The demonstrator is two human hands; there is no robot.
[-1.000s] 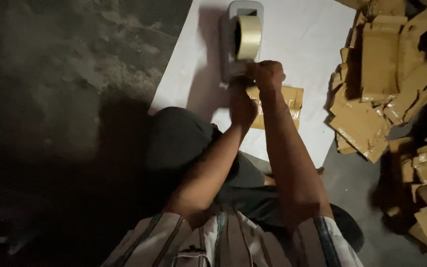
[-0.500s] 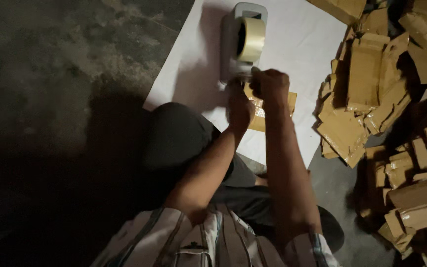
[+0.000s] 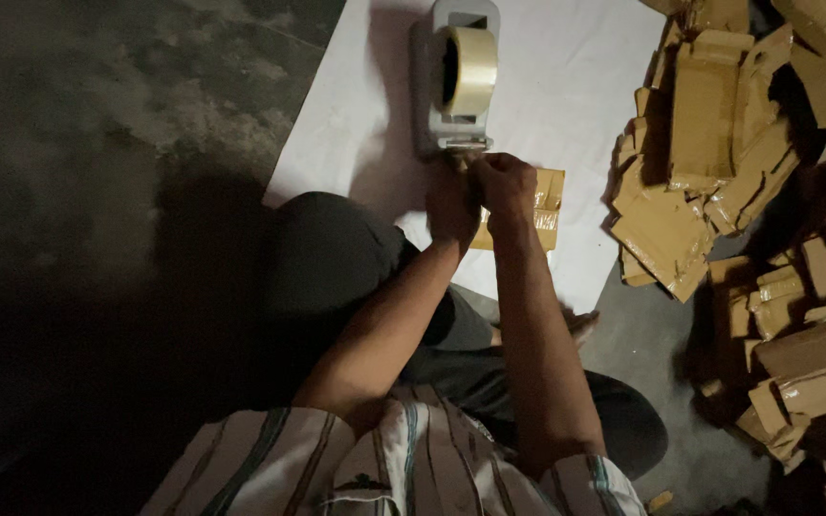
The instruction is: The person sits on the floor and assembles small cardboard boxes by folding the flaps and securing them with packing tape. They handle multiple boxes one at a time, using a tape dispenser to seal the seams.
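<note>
White paper (image 3: 576, 86) covers the dark floor. Both my hands, left hand (image 3: 453, 205) and right hand (image 3: 507, 183), pinch at the tape dispenser (image 3: 461, 81); what they pinch is hidden. Cardboard piles (image 3: 709, 143) crowd the right edge.

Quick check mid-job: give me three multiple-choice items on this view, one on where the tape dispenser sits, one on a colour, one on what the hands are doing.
1. The tape dispenser stands:
A. on the white sheet
B. on the cardboard pile
C. on the bare floor

2. The tape roll looks:
A. blue
B. pale cream
C. black

3. The left hand and right hand are:
A. far apart
B. resting on the knee
C. together at the dispenser's near end

Answers: 1 A, white shows all round its base. 2 B, by its pale face. 3 C, both fists meet there, over a small cardboard box.
</note>
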